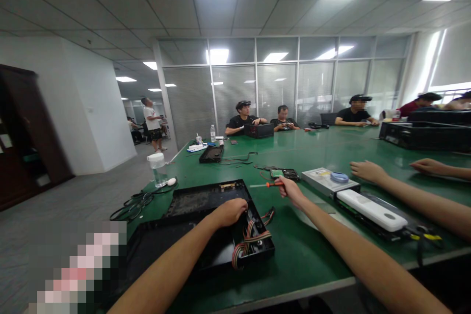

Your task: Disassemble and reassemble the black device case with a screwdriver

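Note:
My right hand (289, 190) is closed round the orange handle of a screwdriver (274, 184), whose shaft points left above the green table. My left hand (228, 212) reaches over an open black metal case (206, 240), its fingers curled together by the inner right side; what they pinch, if anything, is hidden. Striped ribbon cables (253, 238) lie bunched at the case's near right corner. Behind it, a black panel (206, 197) carries a small yellowish part at its far edge. Beyond the screwdriver lies a green circuit board (276, 173) on a dark part.
Right of me are a metal box (327, 180) with a blue tape roll, a white long case (371, 210), and another person's hands (368, 171). A water jar (157, 169) and black cable (132, 206) stand left. Co-workers sit across the green table (305, 152).

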### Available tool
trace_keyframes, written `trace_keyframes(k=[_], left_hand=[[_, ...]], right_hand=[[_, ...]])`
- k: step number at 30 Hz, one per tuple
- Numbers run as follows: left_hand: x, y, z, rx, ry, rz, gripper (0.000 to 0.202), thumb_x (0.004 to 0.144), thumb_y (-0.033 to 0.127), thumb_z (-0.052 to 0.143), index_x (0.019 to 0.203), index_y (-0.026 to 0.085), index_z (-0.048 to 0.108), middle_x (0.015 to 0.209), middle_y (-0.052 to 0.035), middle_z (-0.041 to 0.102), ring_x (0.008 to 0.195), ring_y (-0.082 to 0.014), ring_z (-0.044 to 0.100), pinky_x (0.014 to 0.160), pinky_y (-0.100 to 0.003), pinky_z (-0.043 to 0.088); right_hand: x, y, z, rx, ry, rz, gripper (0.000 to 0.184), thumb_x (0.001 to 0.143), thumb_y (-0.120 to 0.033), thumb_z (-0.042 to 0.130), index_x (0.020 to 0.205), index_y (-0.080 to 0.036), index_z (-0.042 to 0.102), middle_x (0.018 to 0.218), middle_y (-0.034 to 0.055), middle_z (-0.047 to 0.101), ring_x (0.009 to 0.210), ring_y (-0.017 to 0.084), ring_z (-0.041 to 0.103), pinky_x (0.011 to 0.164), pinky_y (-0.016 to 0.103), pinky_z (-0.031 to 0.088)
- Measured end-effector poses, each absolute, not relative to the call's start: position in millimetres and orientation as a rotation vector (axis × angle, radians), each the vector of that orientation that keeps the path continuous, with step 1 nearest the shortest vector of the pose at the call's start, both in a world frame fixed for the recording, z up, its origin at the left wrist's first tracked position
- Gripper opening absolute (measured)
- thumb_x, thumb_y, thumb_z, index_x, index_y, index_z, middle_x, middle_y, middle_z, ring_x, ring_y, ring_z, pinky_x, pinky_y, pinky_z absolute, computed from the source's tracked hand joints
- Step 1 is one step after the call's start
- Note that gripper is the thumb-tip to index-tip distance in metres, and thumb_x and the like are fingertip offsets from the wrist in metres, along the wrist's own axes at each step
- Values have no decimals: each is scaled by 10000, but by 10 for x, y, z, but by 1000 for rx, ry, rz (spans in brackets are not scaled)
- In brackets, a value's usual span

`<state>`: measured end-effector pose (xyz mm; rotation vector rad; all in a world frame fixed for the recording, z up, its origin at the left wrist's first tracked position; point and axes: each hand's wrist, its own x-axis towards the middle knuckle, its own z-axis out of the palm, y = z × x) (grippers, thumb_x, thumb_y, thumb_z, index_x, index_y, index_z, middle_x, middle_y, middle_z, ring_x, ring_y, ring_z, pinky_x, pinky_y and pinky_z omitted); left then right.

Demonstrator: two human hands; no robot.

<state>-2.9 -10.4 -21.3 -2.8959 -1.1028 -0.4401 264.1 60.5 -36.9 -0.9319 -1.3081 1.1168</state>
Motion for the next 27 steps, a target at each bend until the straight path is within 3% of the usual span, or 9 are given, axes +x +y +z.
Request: trace_keyframes(k=[5,8,11,17,20,24,27], left_hand=[[-169,-14,-26,-2892,-1046,-405,133,817,185,481,852,153,606,867,-39,620,832,-144,548,790,-226,386],[-335,-2,108,-2919,-1122,-166,86,765,211,568,783,157,632,774,-23,638,739,-137,568,713,-212,405],[-537,-95,103,-2889,-1224,86,65,740,220,599,736,163,628,718,-18,635,678,-140,571,622,-202,407],[-892,-391,-5,-2867,-1123,4,247,888,277,376,822,173,591,793,-40,621,759,-153,570,706,-224,403],[-1025,-363,103,-2825,-1134,-112,290,913,290,297,880,177,561,843,-44,605,797,-159,556,742,-239,390],[-1146,-88,159,-2737,-1320,-246,228,861,349,405,876,161,532,852,-48,574,786,-170,530,717,-249,382],[-1164,163,27,-2851,-1551,-193,262,800,395,484,874,151,544,766,-20,554,687,-146,510,605,-217,375]], right_hand=[[2505,609,-428,-775,-861,1339,258,827,-392,453,740,-159,519,577,-16,514,417,54,435,392,163,393],[2342,516,-362,-700,-963,1393,195,806,-349,500,817,-158,538,727,21,572,528,72,516,474,183,455],[2245,405,-306,-686,-1320,1314,190,730,-304,590,841,-170,514,743,0,557,579,90,530,545,224,465],[2107,-147,-78,-777,-2274,493,196,768,-291,501,628,-156,477,613,-20,502,561,91,448,562,221,351],[2005,-666,-57,-679,-2712,103,186,776,-326,496,693,-167,548,668,7,558,615,119,499,578,233,330],[1967,-1218,-222,-962,-2745,-322,215,749,-352,533,871,-176,556,791,46,593,639,161,541,519,252,299],[2060,-1366,-337,-1053,-2691,-408,141,759,-287,542,866,-196,533,792,24,589,630,161,541,499,259,282]])
